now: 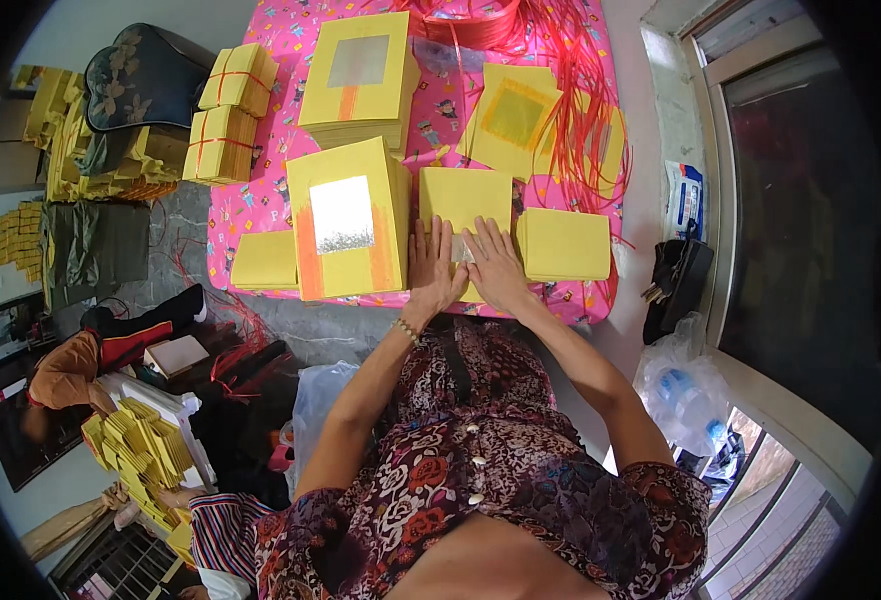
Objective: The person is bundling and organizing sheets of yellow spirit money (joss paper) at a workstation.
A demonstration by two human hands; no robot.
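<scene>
A yellow paper sheet (pixel 466 190) lies at the near edge of the table, a bit of silver patch showing between my hands. My left hand (pixel 436 272) and my right hand (pixel 498 268) both press flat on it, fingers stretched out and thumbs almost meeting. Just left of my left hand rises a thick stack of yellow paper (pixel 344 220) with a silver square and orange streaks on top. To the right of my right hand sits a low pile of folded yellow paper (pixel 567 244). Another folded yellow pile (pixel 264 262) lies beyond the thick stack, at the left.
The table wears a pink patterned cloth (pixel 439 130). Farther back are a tall paper stack (pixel 361 65), loose yellow sheets (pixel 509 112), red plastic strands (pixel 576 90) and tied yellow bundles (pixel 223 145). At lower left, other people work around heaped yellow packs (pixel 146 445).
</scene>
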